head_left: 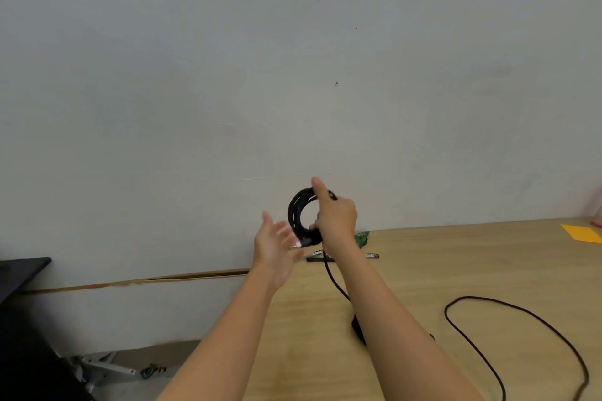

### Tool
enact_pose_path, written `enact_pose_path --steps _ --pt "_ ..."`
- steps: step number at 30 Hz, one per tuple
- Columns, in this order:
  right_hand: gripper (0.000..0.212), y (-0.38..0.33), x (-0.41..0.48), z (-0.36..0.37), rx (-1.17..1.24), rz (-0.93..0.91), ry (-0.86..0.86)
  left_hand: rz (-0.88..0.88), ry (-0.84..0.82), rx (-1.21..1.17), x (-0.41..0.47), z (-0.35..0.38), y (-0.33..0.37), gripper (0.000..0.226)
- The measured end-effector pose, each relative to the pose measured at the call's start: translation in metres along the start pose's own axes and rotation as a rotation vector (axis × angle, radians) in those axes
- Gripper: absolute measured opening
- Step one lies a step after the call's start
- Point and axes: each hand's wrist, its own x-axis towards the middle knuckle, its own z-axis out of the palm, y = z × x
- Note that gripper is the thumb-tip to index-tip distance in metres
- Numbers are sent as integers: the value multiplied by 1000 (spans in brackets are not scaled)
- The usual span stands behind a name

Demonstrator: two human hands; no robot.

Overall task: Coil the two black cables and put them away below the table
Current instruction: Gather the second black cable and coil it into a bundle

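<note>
My right hand grips a coil of black cable held up in front of the wall, above the table's far edge. A silver-tipped plug sticks out at the bottom of the coil. My left hand is just left of the coil, fingers spread and relaxed, holding nothing, its fingertips blurred close to the plug. A loose length of cable hangs down from the coil to a dark block on the table. A second black cable lies uncoiled in a wide loop on the wooden table at the right.
A black marker and a green item lie near the table's far edge behind my right arm. A yellow paper sits at the far right. Left of the table is a gap down to the floor, with a dark surface and metal brackets.
</note>
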Motion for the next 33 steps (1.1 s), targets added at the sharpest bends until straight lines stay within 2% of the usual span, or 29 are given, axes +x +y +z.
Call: enact_pose_path --steps 2,3,5,6,7,9,10,12,15,17,20,22,25,27,30,33 --pt "50 -9 4 -2 203 55 37 -103 -310 149 -9 -14 -19 69" --pt "48 -13 6 -2 287 78 42 -138 -453 248 -13 -18 -25 61" --pt "46 -17 10 -5 417 122 51 -159 -579 513 -20 -19 -32 24" --pt "46 -17 11 -8 452 141 47 -142 -561 680 -19 -17 -30 14" --pt "45 -16 11 -10 467 164 36 -122 -478 851 -17 -13 -25 15" --pt "41 -11 7 -18 467 205 -16 -48 -216 1043 -8 -11 -15 22" --pt "38 -9 4 -22 460 227 -66 -33 -131 1013 -2 -11 -11 24" --pt "34 -4 -1 -29 387 276 -193 -74 -51 809 7 -9 0 24" --pt "37 6 -4 -33 140 278 -316 -117 -47 384 8 -4 22 21" --pt "39 11 -6 -33 6 248 -332 -123 -83 213 4 1 33 24" --pt "42 15 -8 -29 -65 174 -319 -92 -179 291 0 8 32 39" --pt "44 17 -9 -25 -132 113 -249 -25 -242 386 -3 16 30 40" --pt "53 21 -10 -20 -212 41 -180 122 -144 673 -5 23 26 38" --pt "66 25 -8 -16 -419 -24 -125 173 -105 792 -4 24 24 38" --pt "62 33 -9 -10 -767 -98 35 135 -139 709 -4 23 24 30" --pt "59 39 -16 -10 -799 -163 177 107 -165 638 -3 19 26 28"
